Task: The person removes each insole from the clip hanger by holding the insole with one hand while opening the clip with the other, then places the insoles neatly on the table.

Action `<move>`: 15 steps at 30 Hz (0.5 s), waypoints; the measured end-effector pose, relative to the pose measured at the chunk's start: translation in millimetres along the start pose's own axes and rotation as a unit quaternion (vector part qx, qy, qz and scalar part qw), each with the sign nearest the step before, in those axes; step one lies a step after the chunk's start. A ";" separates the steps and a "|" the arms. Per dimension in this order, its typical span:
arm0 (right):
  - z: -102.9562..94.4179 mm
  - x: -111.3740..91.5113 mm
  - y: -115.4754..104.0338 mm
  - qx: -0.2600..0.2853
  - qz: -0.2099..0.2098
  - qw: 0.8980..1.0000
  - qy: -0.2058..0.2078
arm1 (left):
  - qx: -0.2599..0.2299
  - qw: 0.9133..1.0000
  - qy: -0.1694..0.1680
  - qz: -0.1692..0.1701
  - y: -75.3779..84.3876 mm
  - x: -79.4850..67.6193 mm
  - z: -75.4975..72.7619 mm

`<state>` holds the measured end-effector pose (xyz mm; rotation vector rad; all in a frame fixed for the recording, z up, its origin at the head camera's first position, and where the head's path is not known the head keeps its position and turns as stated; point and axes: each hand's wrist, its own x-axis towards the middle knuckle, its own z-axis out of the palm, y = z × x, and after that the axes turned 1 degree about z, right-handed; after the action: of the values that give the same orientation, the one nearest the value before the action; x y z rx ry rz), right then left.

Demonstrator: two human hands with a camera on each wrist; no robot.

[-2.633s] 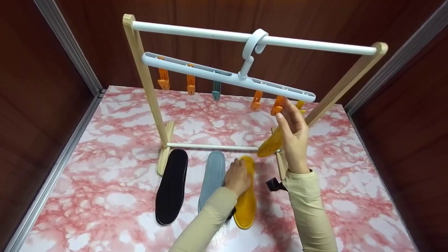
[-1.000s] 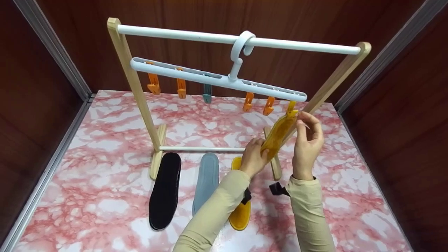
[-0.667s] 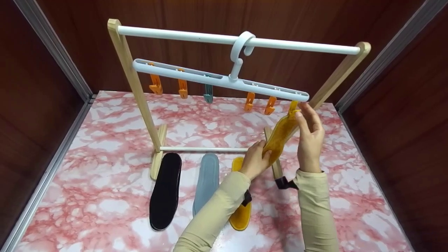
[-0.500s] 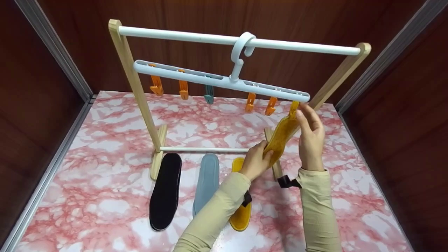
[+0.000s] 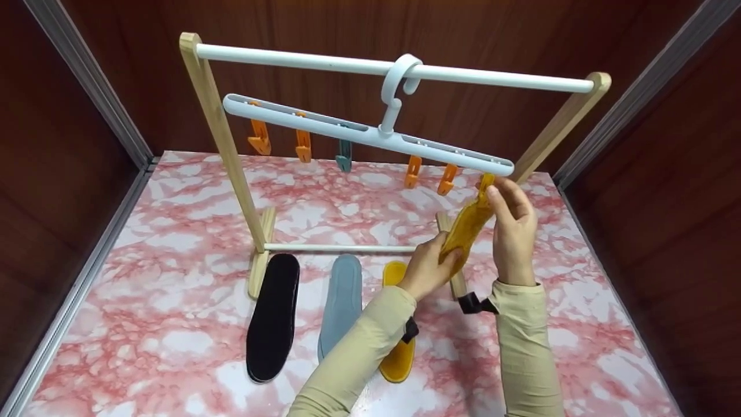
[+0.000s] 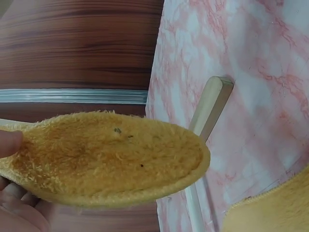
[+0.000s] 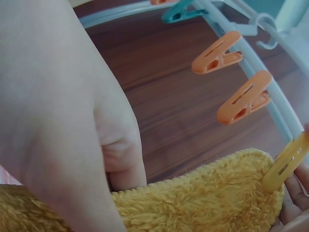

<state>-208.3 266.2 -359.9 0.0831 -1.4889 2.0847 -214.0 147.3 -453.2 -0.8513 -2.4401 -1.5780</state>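
Note:
A fuzzy yellow insole (image 5: 465,229) slants up toward the low right end of the pale blue clip hanger (image 5: 324,123). My left hand (image 5: 427,267) grips it between thumb and fingers around its middle, and its rounded lower end shows in the left wrist view. At the insole's upper tip, a yellow clothes peg (image 7: 286,164) bites the edge in the right wrist view. My right hand (image 5: 514,231) pinches that peg with thumb and fingertips. Beside it along the hanger dangle orange pegs (image 5: 446,179) and one teal peg (image 5: 344,156), holding nothing.
A wooden stand's white top rail (image 5: 301,59) carries the hanger. On the pink marbled table (image 5: 173,341) lie a black insole (image 5: 274,318), a grey-blue insole (image 5: 341,307) and another yellow insole (image 5: 398,364), partly under my left forearm. Brown panels (image 5: 654,191) enclose the sides and back.
My left hand has left the table's yellow insole and now grips the upper one. My right hand has moved from an orange peg to the yellow peg. The hanger's right end has dipped slightly.

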 end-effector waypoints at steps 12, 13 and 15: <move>4.2 -0.1 -2.1 0.052 -0.006 0.998 0.022 | 0.002 1.000 0.004 0.023 0.8 -2.2 -3.1; 4.9 0.1 -2.3 0.054 -0.004 0.998 0.026 | -0.002 1.000 0.006 0.026 0.8 -2.6 -3.5; 6.7 0.4 -2.7 0.054 0.001 0.998 0.035 | -0.007 0.999 0.008 0.031 0.7 -4.3 -4.4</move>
<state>-209.1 261.0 -354.9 0.0481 -1.3361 2.1467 -210.9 142.1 -452.2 -0.9026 -2.3712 -1.5759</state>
